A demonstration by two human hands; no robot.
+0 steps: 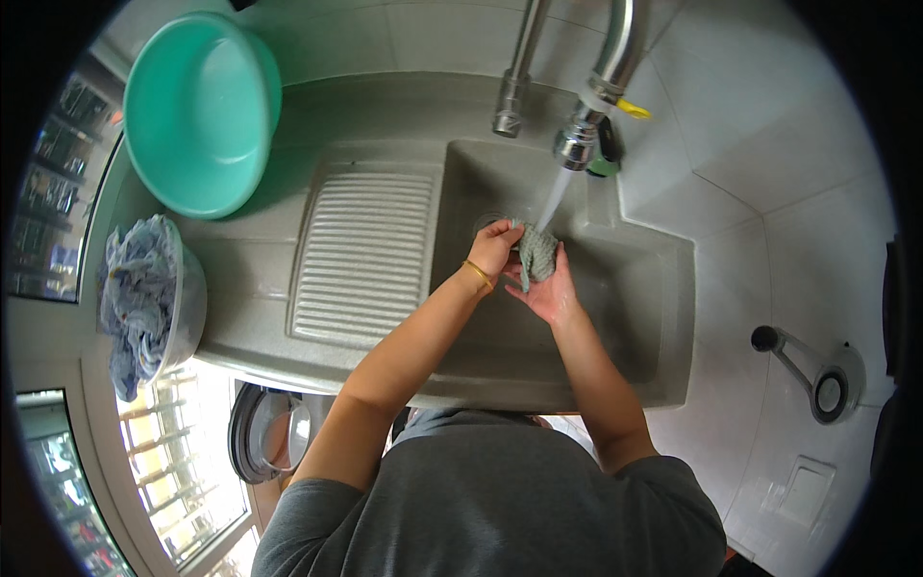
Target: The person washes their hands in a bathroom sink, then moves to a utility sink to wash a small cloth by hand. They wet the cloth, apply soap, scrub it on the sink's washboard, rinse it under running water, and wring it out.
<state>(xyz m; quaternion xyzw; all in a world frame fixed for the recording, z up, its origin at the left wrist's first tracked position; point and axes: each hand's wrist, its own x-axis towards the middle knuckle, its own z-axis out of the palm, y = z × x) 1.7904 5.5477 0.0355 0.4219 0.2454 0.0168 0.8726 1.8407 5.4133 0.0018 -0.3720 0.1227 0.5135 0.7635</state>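
Note:
Between my hands is a bunched grey-green textured cloth (539,254), held over the sink basin (620,317). Water from the chrome faucet head (575,141) streams down onto its upper edge. My left hand (493,249), with a gold bangle at the wrist, pinches the cloth's left side between thumb and fingers. Cupped beneath and to the right, my right hand (554,292) supports it on palm and fingers. Part of the drain (490,218) shows behind my left hand.
A ribbed washboard (368,252) adjoins the basin on the left. Farther left stand a tilted turquoise plastic basin (202,115) and a tub (189,303) heaped with wet-looking cloth (140,288). A second metal spout (509,108) hangs beside the faucet. An open washing-machine door (270,433) is below left.

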